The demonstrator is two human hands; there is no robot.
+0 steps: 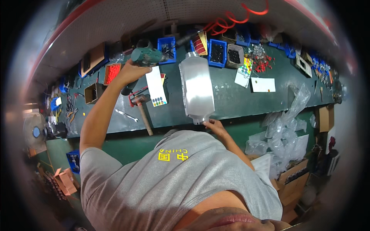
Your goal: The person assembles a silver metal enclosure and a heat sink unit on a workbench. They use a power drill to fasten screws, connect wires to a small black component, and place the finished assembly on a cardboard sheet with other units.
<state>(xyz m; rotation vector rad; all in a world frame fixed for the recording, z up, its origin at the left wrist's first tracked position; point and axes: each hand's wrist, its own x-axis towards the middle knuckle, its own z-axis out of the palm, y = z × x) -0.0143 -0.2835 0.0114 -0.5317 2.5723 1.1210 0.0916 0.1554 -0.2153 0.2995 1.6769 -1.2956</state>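
My left hand is closed around the handle of a green cordless drill, lifted over the back left of the bench. The drill's nose points right, at a blue bin of small dark parts. A silver sheet-metal canister, with a narrowed neck at each end, lies lengthwise in front of me. At its near neck, by the bench edge, my right hand grips the rim with its fingers; part of the grip is hidden.
A hammer and a wrench lie on the green bench at left. Bins of screws line the back, beneath a coiled red hose. White cards lie right; plastic bags hang at the front edge.
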